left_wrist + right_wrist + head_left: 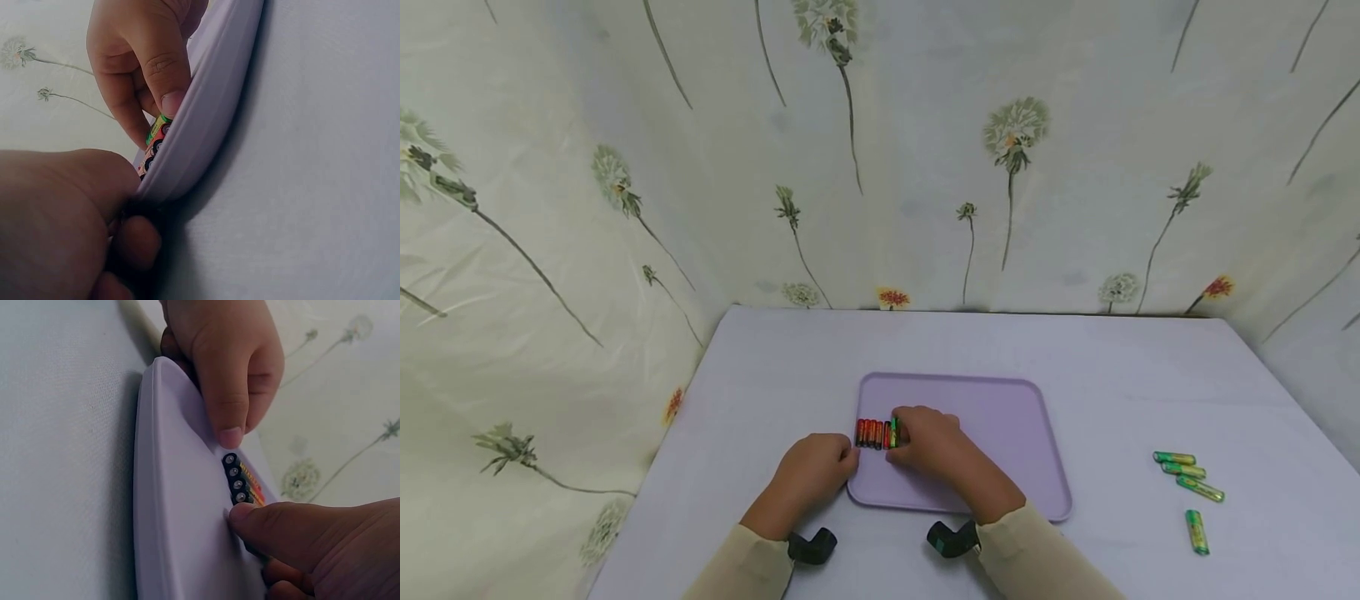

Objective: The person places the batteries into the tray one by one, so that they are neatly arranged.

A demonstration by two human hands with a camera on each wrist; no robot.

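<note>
A light purple tray [992, 417] lies on the table, with several red-and-black batteries [868, 434] standing side by side in a row near its left edge. My right hand [928, 442] pinches a green battery [894, 433] between thumb and fingers at the right end of that row. My left hand [812, 468] grips the tray's left rim, its thumb on top near the first red battery. Seen from the left wrist, the green battery [157, 129] is partly hidden by the right fingers and the rim. Flat battery ends [237, 479] face the right wrist camera.
On the right of the table, three green batteries [1183, 470] lie close together, and a single one [1197, 532] lies nearer the front. A dandelion-patterned cloth [917, 167] hangs behind the white-covered table [1120, 375].
</note>
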